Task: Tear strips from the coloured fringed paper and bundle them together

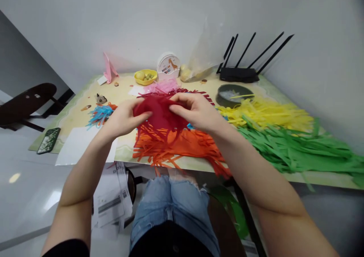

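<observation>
While both hands worked at the table, a bundle of red fringed paper (162, 112) was held above the orange fringed paper (176, 145).

The left hand (125, 117) was closed on the red bundle's left edge, thumb on top; the right hand (196, 111) was closed on its right edge, fingers curled over the paper. Red strips hung from the bundle onto the orange sheet, which overhung the near table (125, 150) edge. Right of the orange sheet lay green strips (298, 148), with yellow strips (267, 114) behind them. Left of it lay blue strips (99, 114) and a white sheet (76, 143). Beyond it stood a yellow bowl (145, 76) and a black router (239, 74).
</observation>
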`<control>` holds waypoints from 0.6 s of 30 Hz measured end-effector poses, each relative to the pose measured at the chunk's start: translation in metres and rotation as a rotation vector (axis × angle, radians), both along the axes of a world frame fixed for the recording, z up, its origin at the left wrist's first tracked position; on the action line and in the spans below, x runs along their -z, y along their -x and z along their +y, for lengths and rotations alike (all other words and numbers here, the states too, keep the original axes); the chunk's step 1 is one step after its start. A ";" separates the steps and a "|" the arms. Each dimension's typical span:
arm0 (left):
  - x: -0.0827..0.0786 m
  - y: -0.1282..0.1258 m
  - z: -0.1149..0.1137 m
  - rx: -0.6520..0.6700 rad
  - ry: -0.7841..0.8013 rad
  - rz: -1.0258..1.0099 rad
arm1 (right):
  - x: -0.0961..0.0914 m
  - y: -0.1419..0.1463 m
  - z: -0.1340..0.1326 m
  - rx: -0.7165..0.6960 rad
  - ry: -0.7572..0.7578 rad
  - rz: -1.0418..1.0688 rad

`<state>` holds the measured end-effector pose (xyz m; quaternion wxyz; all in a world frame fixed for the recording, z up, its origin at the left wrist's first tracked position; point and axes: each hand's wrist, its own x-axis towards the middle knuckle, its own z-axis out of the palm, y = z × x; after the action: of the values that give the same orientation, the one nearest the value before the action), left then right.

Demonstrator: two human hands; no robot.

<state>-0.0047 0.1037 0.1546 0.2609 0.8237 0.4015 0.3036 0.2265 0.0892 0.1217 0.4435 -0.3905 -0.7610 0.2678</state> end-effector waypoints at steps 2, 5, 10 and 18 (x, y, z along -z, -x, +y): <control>0.003 -0.004 -0.001 0.024 0.062 -0.014 | 0.000 0.003 -0.008 0.076 -0.089 -0.012; 0.001 -0.009 -0.005 -0.022 0.032 0.048 | 0.008 0.014 -0.016 0.205 -0.212 -0.105; -0.002 -0.003 -0.007 0.001 0.050 0.049 | 0.015 0.008 -0.011 0.186 -0.124 -0.103; 0.001 0.011 -0.008 0.009 0.099 -0.068 | 0.007 -0.015 -0.015 0.051 -0.057 0.089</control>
<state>-0.0157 0.0957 0.1536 0.3160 0.8009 0.4031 0.3100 0.2413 0.0744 0.1148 0.4947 -0.3848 -0.7374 0.2520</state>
